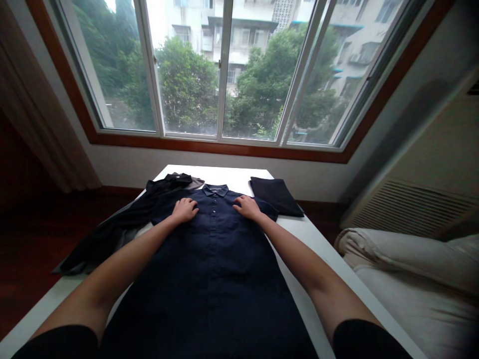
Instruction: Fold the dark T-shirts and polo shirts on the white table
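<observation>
A dark navy button-up shirt (214, 269) lies spread face up on the white table, its collar toward the window and its hem toward me. My left hand (184, 209) rests on the left chest of the shirt, below the shoulder, with its fingers bent a little and apart. On the other side of the button row, my right hand (247, 206) lies on the cloth near the right shoulder, fingers spread and slightly curled. Neither hand shows cloth gripped in it. The short sleeves stretch out beyond both hands.
Dark and grey garments (123, 219) lie in a loose pile along the left table edge. A folded dark garment (277, 196) sits at the back right of the white table (220, 173). Beyond stands a window (220, 75); a pale sofa (419, 279) is at the right.
</observation>
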Demonstrator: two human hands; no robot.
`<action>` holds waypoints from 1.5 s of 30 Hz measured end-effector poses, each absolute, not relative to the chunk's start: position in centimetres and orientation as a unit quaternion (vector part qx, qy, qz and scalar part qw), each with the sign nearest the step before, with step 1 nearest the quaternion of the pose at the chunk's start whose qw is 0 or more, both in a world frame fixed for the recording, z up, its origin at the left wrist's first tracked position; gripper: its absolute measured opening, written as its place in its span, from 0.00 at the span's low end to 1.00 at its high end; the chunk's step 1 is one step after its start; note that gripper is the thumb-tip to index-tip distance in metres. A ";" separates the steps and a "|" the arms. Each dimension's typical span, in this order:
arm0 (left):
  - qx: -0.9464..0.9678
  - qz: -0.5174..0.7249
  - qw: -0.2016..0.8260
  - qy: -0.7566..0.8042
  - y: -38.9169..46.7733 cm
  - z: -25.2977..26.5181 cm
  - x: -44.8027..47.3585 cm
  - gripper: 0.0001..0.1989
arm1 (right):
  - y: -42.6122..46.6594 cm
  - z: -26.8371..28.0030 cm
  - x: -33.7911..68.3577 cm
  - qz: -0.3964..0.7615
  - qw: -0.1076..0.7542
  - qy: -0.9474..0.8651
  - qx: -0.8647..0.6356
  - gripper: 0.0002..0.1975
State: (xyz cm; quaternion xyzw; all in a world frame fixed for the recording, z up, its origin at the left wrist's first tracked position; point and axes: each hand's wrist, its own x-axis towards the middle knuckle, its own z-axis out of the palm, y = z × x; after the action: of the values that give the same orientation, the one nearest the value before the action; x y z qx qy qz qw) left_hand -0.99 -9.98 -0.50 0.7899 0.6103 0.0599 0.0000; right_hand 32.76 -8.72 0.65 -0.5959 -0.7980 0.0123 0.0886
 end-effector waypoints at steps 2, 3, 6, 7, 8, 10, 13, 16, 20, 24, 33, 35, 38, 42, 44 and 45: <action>0.796 0.051 0.008 0.603 -11.2 -1.8 -0.3 0.28 | -9.3 -0.4 32.5 0.049 0.058 -0.801 -0.594 0.27; 0.795 0.046 0.014 0.605 -11.6 -2.4 -0.1 0.30 | -9.5 -1.0 32.4 0.064 0.044 -0.799 -0.597 0.29; 0.785 0.037 0.042 0.617 -12.1 -3.9 0.4 0.38 | -9.7 -2.5 32.0 0.084 0.023 -0.788 -0.609 0.36; 0.783 0.037 0.051 0.619 -12.0 -4.2 0.4 0.39 | -9.5 -2.9 31.9 0.086 0.024 -0.786 -0.612 0.37; 0.782 0.036 0.059 0.619 -11.7 -4.4 0.3 0.39 | -9.4 -3.3 31.8 0.088 0.026 -0.784 -0.614 0.37; 0.782 0.031 0.068 0.619 -10.9 -4.3 0.0 0.39 | -8.9 -3.5 31.7 0.095 0.031 -0.781 -0.617 0.37; 0.777 0.024 0.073 0.625 -9.7 -3.8 -0.2 0.39 | -8.3 -3.1 31.5 0.099 0.039 -0.777 -0.620 0.36; 0.773 0.035 0.065 0.630 -9.7 -3.5 0.1 0.37 | -8.0 -2.1 32.0 0.094 0.059 -0.784 -0.611 0.31; 0.787 0.065 0.033 0.612 -11.8 -3.4 1.7 0.34 | -8.2 -0.7 35.2 0.041 0.129 -0.749 -0.648 0.22; 0.849 0.095 0.036 0.518 -16.2 -2.9 5.3 0.32 | -9.0 -0.2 40.7 -0.040 0.170 -0.643 -0.745 0.20; 0.957 0.079 0.149 0.236 -29.8 -1.0 13.3 0.40 | -10.8 -0.4 45.5 0.018 0.134 -0.555 -0.821 0.24; 0.961 0.068 0.169 0.208 -32.2 -0.2 14.1 0.41 | -10.9 0.1 45.6 0.048 0.144 -0.559 -0.815 0.20; 0.966 0.051 0.192 0.166 -35.2 0.9 14.9 0.41 | -11.2 1.5 45.9 0.136 0.213 -0.561 -0.788 0.09; 0.967 0.047 0.212 0.129 -38.0 1.5 15.8 0.41 | -11.6 3.3 46.0 0.242 0.311 -0.528 -0.752 0.08; 0.967 0.046 0.218 0.120 -38.8 1.6 16.3 0.41 | -11.6 3.8 45.8 0.261 0.322 -0.524 -0.744 0.10; 0.967 0.045 0.220 0.118 -39.0 1.7 16.5 0.41 | -11.5 4.1 45.6 0.274 0.329 -0.522 -0.738 0.10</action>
State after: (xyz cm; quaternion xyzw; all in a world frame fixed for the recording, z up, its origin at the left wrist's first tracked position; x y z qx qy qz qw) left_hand 16.53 -39.03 1.66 0.9674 0.1176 0.0453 0.2195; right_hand 45.60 -11.46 4.07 -0.7379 -0.5220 0.2738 0.3287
